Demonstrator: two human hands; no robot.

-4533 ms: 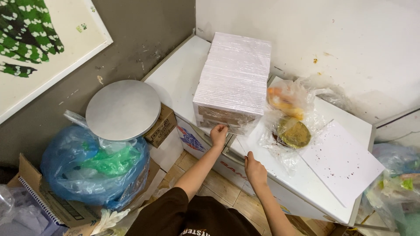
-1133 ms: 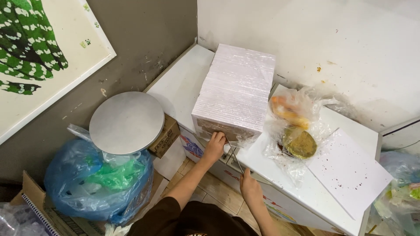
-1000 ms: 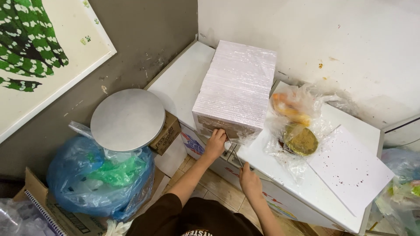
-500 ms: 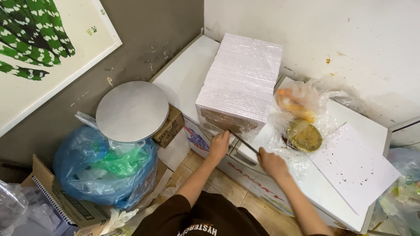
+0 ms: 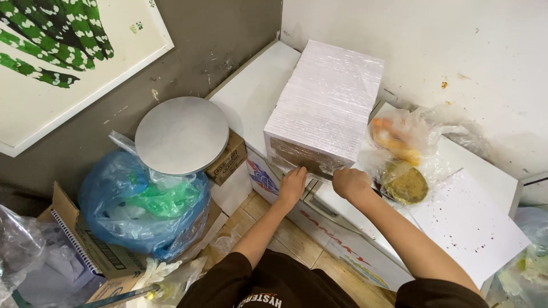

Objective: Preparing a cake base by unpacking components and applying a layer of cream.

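Note:
A tall plastic-wrapped stack of white sheets or boxes (image 5: 331, 97) lies on a white chest freezer (image 5: 251, 97). My left hand (image 5: 293, 183) rests at the freezer's front edge just below the stack's near brown end. My right hand (image 5: 351, 182) is closed at the stack's lower right corner, gripping the loose plastic wrap there. Whether the left hand grips anything is hard to make out.
A clear bag with orange and green food (image 5: 402, 162) and a speckled white sheet (image 5: 471, 228) lie on the freezer to the right. A round grey disc (image 5: 181, 134) sits on a cardboard box at left, above a blue rubbish bag (image 5: 142, 205).
My right hand has risen from below the freezer's front edge to the stack's lower right corner. My left hand stays near the stack's front. The camera has shifted slightly.

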